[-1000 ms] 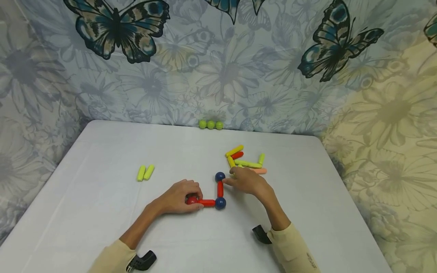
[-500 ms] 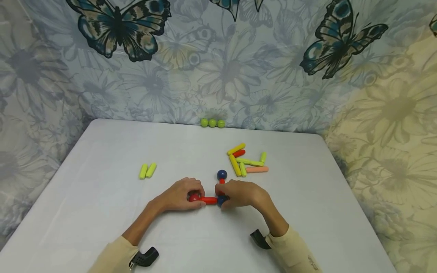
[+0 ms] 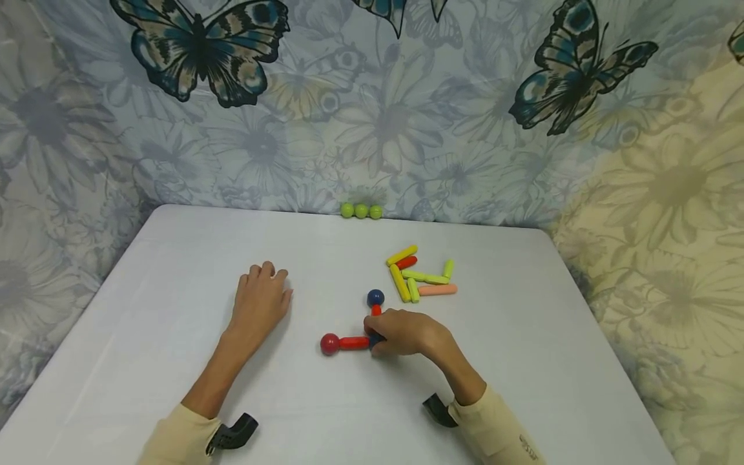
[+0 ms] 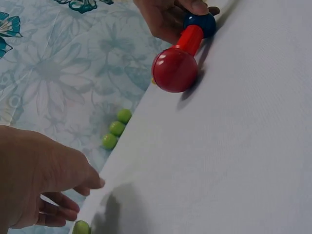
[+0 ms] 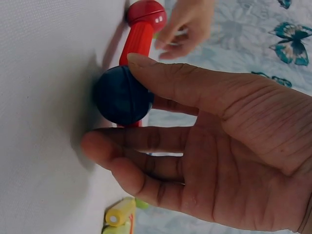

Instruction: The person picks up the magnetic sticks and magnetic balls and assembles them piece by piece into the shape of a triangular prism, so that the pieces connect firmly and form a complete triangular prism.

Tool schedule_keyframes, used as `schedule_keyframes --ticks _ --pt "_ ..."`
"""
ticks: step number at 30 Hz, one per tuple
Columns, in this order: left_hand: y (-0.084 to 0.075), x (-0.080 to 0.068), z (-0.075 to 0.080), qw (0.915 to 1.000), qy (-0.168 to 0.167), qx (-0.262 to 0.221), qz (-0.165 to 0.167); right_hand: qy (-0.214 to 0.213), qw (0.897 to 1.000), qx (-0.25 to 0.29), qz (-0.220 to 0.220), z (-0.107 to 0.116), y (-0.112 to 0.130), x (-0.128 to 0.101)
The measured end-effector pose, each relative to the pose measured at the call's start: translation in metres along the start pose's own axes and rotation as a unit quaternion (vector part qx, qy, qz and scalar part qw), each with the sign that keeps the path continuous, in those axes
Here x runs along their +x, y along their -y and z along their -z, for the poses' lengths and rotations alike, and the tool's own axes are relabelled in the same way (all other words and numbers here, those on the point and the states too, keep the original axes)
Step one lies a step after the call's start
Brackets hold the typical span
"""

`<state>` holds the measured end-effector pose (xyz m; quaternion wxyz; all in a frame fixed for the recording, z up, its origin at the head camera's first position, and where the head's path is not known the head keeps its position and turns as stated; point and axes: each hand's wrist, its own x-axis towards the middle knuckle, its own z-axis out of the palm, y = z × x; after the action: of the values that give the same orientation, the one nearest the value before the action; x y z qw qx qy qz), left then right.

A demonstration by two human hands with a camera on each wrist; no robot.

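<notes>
My right hand [image 3: 407, 332] holds the corner blue ball [image 5: 124, 95] of an L-shaped magnetic-toy piece, thumb on it and fingers curled on its far side. From that ball a red rod [image 3: 353, 343] runs left to a red ball [image 3: 329, 344]. A second red rod [image 3: 376, 310], partly covered by the hand, leads away to another blue ball [image 3: 375, 298]. My left hand [image 3: 259, 303] is above the table at the left, fingers loosely bent and holding nothing. Just below its fingertips in the left wrist view shows the end of a yellow-green rod [image 4: 81, 227].
Beyond my right hand lies a loose group of rods: yellow [image 3: 400, 283], red [image 3: 407, 263], yellow-green [image 3: 424, 277] and peach [image 3: 438, 290]. Three green balls [image 3: 361, 211] line the far edge of the white table [image 3: 302, 413], against a butterfly-print cloth [image 3: 372, 129].
My left hand has let go of the red ball and moved left and away, over the two yellow-green rods. My right hand came from the rod group to the corner blue ball.
</notes>
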<state>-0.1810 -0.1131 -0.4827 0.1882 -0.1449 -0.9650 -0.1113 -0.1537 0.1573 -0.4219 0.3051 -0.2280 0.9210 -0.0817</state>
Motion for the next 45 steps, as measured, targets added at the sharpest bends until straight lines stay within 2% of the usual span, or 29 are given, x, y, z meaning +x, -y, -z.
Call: schedule_keyframes --ticks 3,6,12,14,16,20,23,28,31,38,45 --pt "-0.001 -0.005 0.001 0.9994 0.023 0.025 0.003 0.001 1.0 0.0 -0.003 -0.001 0.001 0.0" --pt "-0.005 -0.006 0.003 0.9993 0.037 0.009 0.002 0.003 1.0 0.005 -0.005 -0.001 0.002 0.0" --pt "-0.005 -0.005 0.007 0.9996 0.024 0.006 0.014 0.007 1.0 0.011 -0.007 0.0 0.002 0.001" --pt "-0.004 -0.005 0.007 0.9991 0.038 -0.014 0.014 0.008 1.0 0.011 -0.007 0.0 0.001 0.001" --pt "-0.005 -0.004 0.009 0.996 0.069 -0.053 0.02 0.007 1.0 0.011 -0.006 0.0 0.001 0.002" --pt "-0.008 -0.002 0.011 0.9794 0.152 -0.123 0.049 0.009 1.0 0.011 -0.005 0.0 0.0 0.002" --pt "-0.014 0.001 0.011 0.9644 0.191 -0.169 0.071 0.01 1.0 0.011 -0.006 0.0 -0.001 0.003" --pt "-0.033 0.003 0.002 0.9382 0.186 -0.285 0.065 0.011 1.0 0.003 -0.008 0.002 -0.001 0.004" --pt "-0.043 0.002 -0.004 0.9263 0.196 -0.316 0.062 0.005 1.0 0.003 0.0 0.002 -0.002 0.005" --pt "-0.052 -0.002 -0.009 0.9166 0.204 -0.334 0.079 0.001 1.0 0.018 0.013 0.006 -0.008 0.005" --pt "-0.062 -0.004 -0.015 0.9058 0.166 -0.378 0.094 -0.011 0.999 0.021 0.044 0.008 -0.015 0.002"
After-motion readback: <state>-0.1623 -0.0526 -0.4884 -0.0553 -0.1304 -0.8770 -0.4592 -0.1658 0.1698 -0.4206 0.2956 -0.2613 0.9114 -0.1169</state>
